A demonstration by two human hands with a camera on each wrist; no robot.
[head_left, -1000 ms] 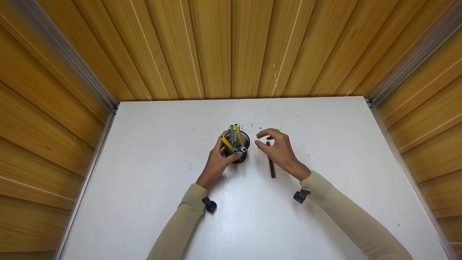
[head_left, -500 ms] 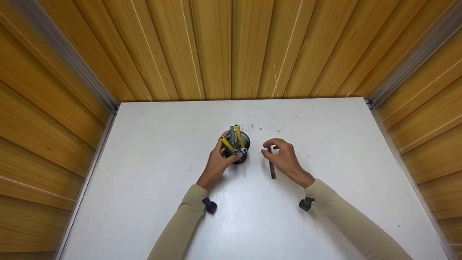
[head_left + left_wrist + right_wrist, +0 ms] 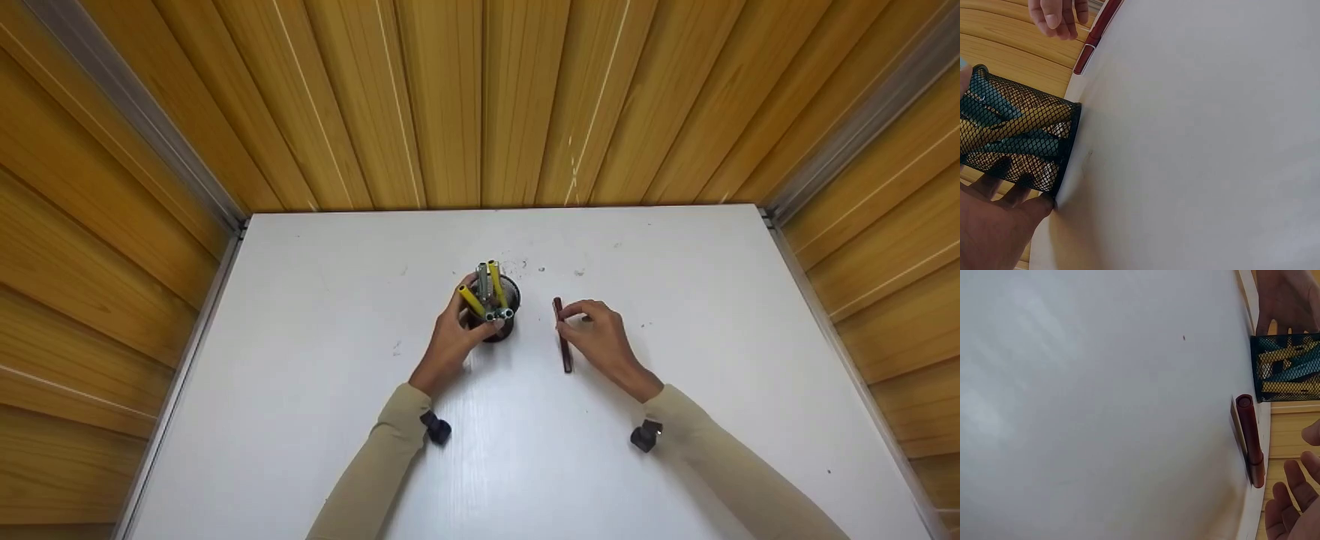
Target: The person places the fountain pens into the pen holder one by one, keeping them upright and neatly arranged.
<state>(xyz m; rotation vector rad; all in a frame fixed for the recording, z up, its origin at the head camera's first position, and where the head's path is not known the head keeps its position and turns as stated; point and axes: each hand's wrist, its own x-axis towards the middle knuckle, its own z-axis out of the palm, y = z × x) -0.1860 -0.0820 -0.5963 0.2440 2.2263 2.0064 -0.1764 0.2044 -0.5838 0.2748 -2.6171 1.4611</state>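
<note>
My left hand (image 3: 452, 335) grips a black wire-mesh pen cup (image 3: 517, 294) from its left side, thumb at the near side. Yellow pens (image 3: 471, 298) and grey-teal pens (image 3: 483, 277) poke out of its top. In the left wrist view the mesh cup (image 3: 1022, 93) stands upright on the table with pens showing through. A dark red pen (image 3: 565, 354) with a cap lies on the table right of the cup. Over it hovers my right hand (image 3: 602, 341), thumb and fingers apart; the right wrist view shows these fingers (image 3: 1297, 484) clear of the red pen (image 3: 1249, 430).
The white tabletop (image 3: 300, 390) carries small scuffs and specks, several behind the cup. Wood-look panels (image 3: 450, 105) rise along the back and both sides. A small black camera (image 3: 646, 435) sits on each wrist.
My right hand has moved away from beside the cup, toward me and slightly right, to over the red pen. My left hand and the cup have stayed in place.
</note>
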